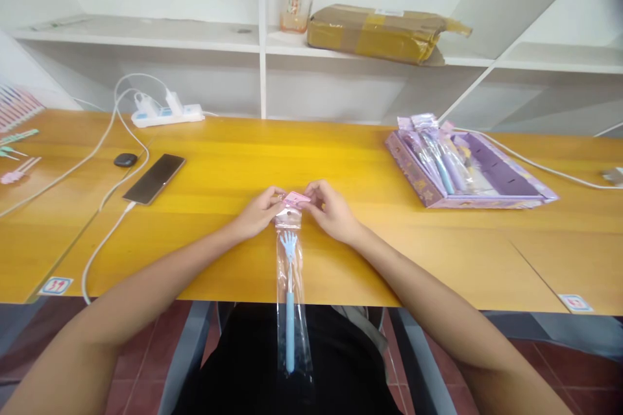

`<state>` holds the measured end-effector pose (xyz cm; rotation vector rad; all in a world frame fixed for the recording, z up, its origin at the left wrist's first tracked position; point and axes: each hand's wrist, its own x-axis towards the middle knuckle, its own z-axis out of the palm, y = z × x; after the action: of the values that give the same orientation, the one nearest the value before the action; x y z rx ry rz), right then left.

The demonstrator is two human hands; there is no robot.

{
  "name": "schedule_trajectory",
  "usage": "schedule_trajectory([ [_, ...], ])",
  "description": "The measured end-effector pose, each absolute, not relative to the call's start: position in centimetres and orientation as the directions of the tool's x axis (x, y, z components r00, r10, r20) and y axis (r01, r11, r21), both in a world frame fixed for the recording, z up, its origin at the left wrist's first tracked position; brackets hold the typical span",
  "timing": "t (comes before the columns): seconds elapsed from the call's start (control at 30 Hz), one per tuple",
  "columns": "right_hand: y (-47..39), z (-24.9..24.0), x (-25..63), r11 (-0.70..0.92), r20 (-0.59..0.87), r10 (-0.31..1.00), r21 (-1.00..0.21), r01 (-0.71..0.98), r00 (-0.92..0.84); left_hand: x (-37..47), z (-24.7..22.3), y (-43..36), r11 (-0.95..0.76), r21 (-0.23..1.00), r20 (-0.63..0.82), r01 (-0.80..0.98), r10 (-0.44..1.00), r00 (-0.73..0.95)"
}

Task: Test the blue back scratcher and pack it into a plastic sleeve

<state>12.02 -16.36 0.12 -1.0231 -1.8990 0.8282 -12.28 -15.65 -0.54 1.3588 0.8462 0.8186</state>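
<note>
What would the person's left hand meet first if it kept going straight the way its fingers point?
The left hand points right along the pink header card of the clear bag. It would probably meet the right hand, pinching the card's other end.

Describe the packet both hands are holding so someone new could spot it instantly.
Start at the yellow table, near edge, centre. Left hand and right hand pinch the pink header of a clear plastic packet that hangs over the edge. Unlike the packets in the purple box, it holds one blue hand-shaped stick.
</note>
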Motion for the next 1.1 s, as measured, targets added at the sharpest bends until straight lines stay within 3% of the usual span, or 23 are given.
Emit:
schedule_trajectory([
  [0.33, -16.2, 0.3, 13.2, 0.367, 0.256, 0.889, -0.894, 0.258, -0.379, -12.2, -0.3, -16.2, -0.092, 0.986, -0.005, 0.14, 0.818, 0.575],
  [0.5, -15.7, 0.3, 13.6, 0.339, 0.209, 0.895, -0.892, 0.298, -0.394, -12.3, -0.1, -16.3, -0.172, 0.969, 0.039, 0.179, 0.817, 0.576],
  [0.73, -15.1, 0.2, 13.8, 0.261, 0.121, 0.887, -0.928, 0.266, -0.447, -12.1, 0.9, -16.9, -0.208, 0.957, 0.033, 0.202, 0.77, 0.637],
  [1.1, -15.2, 0.4, 13.2, 0.247, 0.1, 0.869, -0.936, 0.251, -0.484, -12.2, 0.3, -16.7, -0.163, 0.97, 0.029, 0.182, 0.816, 0.577],
])
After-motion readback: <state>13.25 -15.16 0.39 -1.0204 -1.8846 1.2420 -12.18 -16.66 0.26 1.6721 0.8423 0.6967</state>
